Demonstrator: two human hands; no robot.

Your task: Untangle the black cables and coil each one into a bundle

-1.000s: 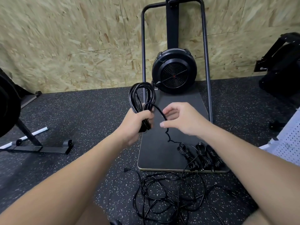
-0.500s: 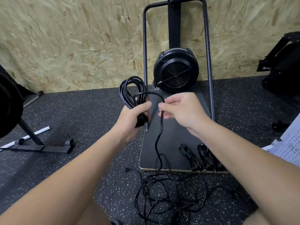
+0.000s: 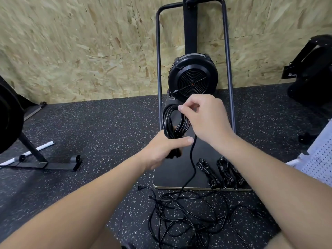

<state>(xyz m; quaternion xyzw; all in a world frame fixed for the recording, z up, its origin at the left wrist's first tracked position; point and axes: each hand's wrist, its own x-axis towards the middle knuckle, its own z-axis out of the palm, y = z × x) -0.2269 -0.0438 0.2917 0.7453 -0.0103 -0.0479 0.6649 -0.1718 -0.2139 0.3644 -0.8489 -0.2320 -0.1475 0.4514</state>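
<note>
My left hand (image 3: 166, 150) grips the lower part of a half-wound black cable coil (image 3: 170, 121), whose loops stand up above the fist. My right hand (image 3: 204, 119) pinches the same cable at the top of the coil. From under that hand the free strand (image 3: 192, 162) hangs down to a tangled pile of black cables (image 3: 186, 216) on the floor. Three finished cable bundles (image 3: 221, 173) lie side by side on the near right part of the black base board (image 3: 172, 177).
A fan-wheel exercise machine (image 3: 193, 78) with a tall tube frame stands on the board against the chipboard wall. A black stand foot (image 3: 45, 164) and a white tube (image 3: 43, 146) lie at the left. Dark gear sits at the right, with a white perforated sheet (image 3: 319, 159) at the right edge.
My right hand has lifted the cable up and over the top of the coil, adding a loop. My left hand has kept its grip and dropped slightly in view.
</note>
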